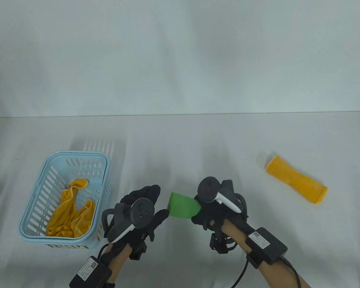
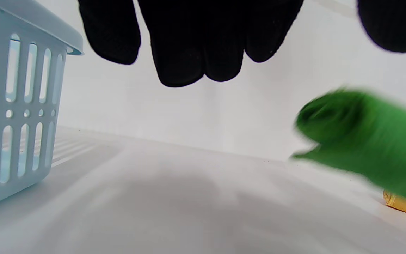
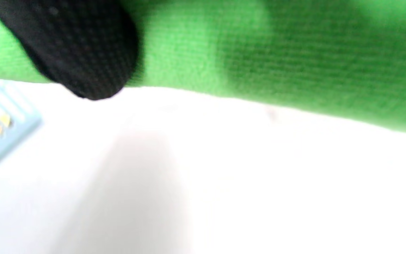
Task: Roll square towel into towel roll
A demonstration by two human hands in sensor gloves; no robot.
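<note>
R hand [image 1: 211, 210] grips a rolled green cloth towel [image 1: 182, 206], fingers curled round its right end; roll is lifted off the white worktop [image 1: 180, 141], near-centre, its free end pointing left twd the L hand [image 1: 141, 210]. In the right wrist view a black gloved fingertip [image 3: 79, 49] lies over the green fabric. L hand hovers just left of the roll w/ fingers relaxed & spread, holding nothing. Far right: a rolled orange towel [image 1: 296, 179] lies on the worktop, well apart. Left: light-blue slotted plastic basket [image 1: 36, 198] w/ crumpled orange cloth [image 1: 70, 214] inside.
</note>
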